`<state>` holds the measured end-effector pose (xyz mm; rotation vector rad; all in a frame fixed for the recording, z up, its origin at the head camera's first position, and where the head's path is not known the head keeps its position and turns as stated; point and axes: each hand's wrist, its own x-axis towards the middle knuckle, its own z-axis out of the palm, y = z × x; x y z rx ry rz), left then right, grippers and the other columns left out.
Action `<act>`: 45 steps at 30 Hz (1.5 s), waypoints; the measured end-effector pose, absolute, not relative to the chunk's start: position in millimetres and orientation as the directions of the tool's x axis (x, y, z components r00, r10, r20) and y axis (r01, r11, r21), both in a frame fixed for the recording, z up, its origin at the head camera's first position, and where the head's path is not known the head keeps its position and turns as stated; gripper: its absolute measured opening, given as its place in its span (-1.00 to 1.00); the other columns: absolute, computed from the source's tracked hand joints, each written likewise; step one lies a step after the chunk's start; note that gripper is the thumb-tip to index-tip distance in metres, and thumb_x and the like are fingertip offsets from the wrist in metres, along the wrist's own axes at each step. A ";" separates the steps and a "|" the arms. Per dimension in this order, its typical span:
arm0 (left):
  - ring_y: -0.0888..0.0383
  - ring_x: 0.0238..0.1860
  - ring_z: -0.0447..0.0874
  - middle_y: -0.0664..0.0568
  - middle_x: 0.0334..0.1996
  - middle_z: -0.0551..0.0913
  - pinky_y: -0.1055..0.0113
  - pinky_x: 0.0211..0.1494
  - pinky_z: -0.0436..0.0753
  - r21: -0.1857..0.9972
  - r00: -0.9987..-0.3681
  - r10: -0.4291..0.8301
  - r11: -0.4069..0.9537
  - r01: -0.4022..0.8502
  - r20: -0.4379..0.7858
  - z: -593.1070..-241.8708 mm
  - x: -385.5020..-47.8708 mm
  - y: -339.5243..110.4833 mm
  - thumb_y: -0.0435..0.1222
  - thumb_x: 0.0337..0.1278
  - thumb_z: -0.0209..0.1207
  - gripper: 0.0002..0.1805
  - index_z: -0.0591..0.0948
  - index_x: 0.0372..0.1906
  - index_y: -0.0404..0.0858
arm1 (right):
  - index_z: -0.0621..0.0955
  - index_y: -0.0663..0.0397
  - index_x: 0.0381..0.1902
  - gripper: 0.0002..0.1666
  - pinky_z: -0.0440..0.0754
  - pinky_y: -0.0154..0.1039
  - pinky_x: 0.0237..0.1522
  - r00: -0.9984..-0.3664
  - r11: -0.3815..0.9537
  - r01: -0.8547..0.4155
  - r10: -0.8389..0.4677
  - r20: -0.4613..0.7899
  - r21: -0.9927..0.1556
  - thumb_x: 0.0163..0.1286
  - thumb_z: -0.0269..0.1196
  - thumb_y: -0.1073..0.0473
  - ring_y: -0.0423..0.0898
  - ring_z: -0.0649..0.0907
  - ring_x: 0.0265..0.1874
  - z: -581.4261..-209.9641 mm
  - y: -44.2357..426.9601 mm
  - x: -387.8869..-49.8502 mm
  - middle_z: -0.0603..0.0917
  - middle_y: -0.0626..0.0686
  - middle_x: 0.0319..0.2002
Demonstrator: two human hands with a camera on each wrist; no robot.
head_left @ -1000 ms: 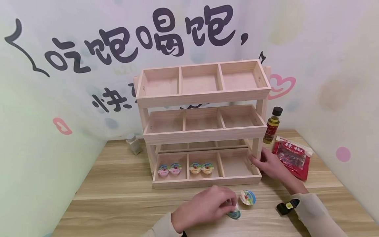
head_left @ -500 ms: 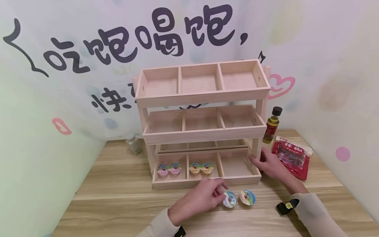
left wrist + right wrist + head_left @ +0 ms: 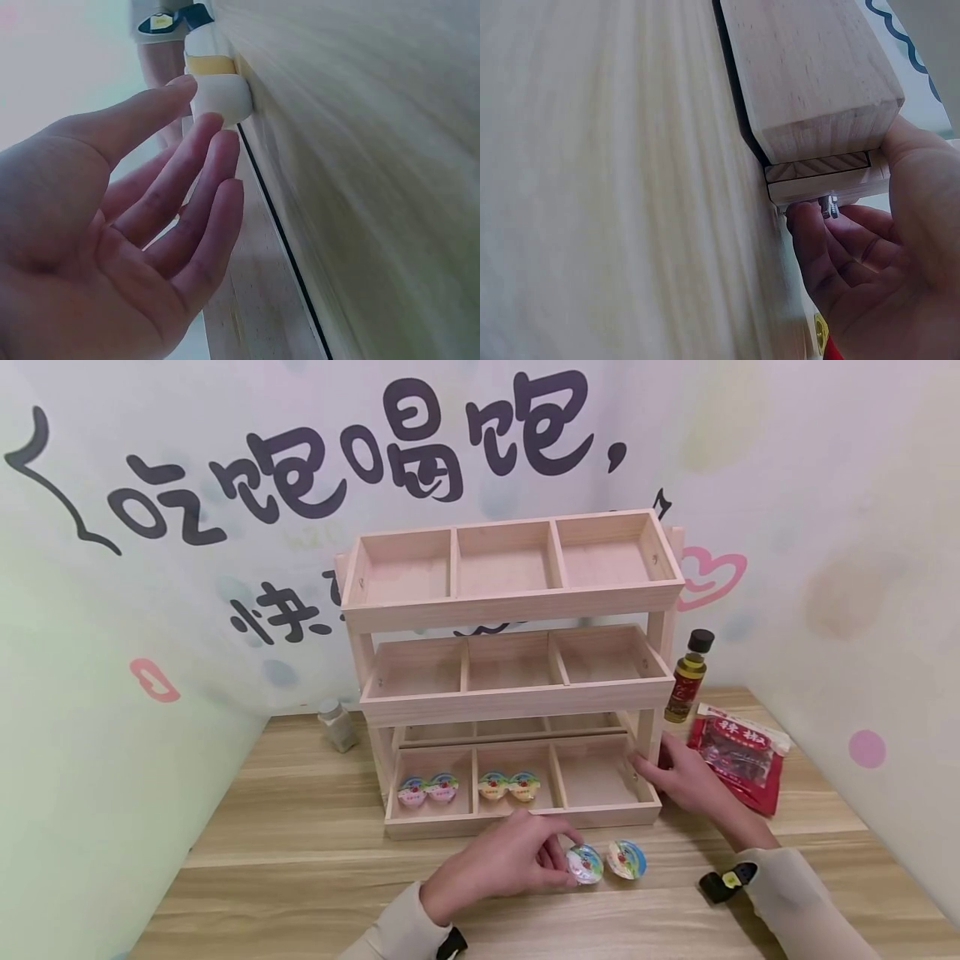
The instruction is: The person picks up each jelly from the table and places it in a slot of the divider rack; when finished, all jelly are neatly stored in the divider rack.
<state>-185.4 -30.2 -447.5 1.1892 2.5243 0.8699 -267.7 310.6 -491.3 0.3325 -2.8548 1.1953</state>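
Note:
My left hand [image 3: 506, 864] is at a small jelly cup [image 3: 585, 865] on the table, its thumb and index finger on either side of the cup's near edge. In the left wrist view the fingers are loosely bent beside the white cup [image 3: 223, 97]. Another jelly cup [image 3: 626, 860] lies just to the right. My right hand [image 3: 686, 781] grips the lower right end of the three-tier wooden rack [image 3: 525, 821]; in the right wrist view its fingers curl behind the wood [image 3: 817, 82], near a metal bolt [image 3: 829, 206]. Pink cups [image 3: 427, 791] and yellow cups [image 3: 510, 787] sit in two bottom compartments.
A bottle of yellow oil [image 3: 686, 677] stands right of the rack, behind a red bag of dried chillies [image 3: 738, 760]. On the left is a small lidded jar [image 3: 337, 725]. Printed walls rise behind and beside the wooden table [image 3: 285, 860].
The left hand has brought the jelly cup up beside the other one and set it label up. Since then that cup has turned and shifted slightly right. The right hand has stayed on the rack.

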 end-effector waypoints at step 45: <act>0.48 -0.01 0.65 0.23 0.08 0.82 0.57 0.10 0.62 0.544 -0.637 0.742 0.453 0.706 0.209 -446.4 -204.0 -24.9 0.03 0.33 0.47 -0.49 0.74 0.28 -0.08 | 0.21 0.17 0.68 -0.05 0.76 0.34 0.14 -0.978 0.697 -0.204 -0.182 0.106 -0.687 0.62 0.26 -0.22 0.24 0.68 0.14 -491.7 311.4 -269.0 0.58 0.42 0.39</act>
